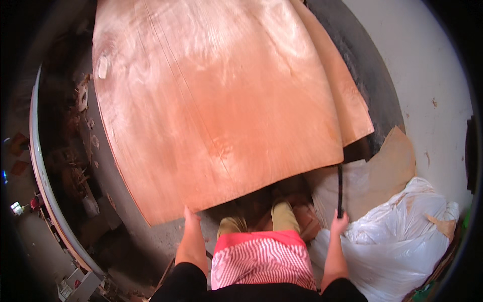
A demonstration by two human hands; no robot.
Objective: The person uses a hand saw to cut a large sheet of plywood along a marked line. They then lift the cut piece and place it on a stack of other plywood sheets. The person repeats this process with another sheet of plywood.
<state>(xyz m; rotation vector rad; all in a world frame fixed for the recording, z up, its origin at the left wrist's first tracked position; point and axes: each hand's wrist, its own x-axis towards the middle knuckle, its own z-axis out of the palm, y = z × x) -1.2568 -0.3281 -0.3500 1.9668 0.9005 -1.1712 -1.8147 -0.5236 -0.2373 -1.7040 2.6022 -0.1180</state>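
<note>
A large reddish plywood sheet (241, 102) lies before me, a thin straight line running along its face. My left hand (191, 215) is at its near edge, thumb on top and the fingers hidden underneath. Off to the right, my right hand (340, 223) grips the lower end of a narrow black bar or strap (340, 188). The bar's upper end meets the sheet's near right corner; I cannot tell whether it is fastened there. A second plywood sheet (351, 102) shows from under the first along its right side.
White plastic sheeting (396, 241) is heaped at the right, below a piece of brown board (392, 162). A pale wall (422, 75) rises on that side. Wood scraps (75, 181) litter the floor at left, near a long curved-looking panel edge (45, 177).
</note>
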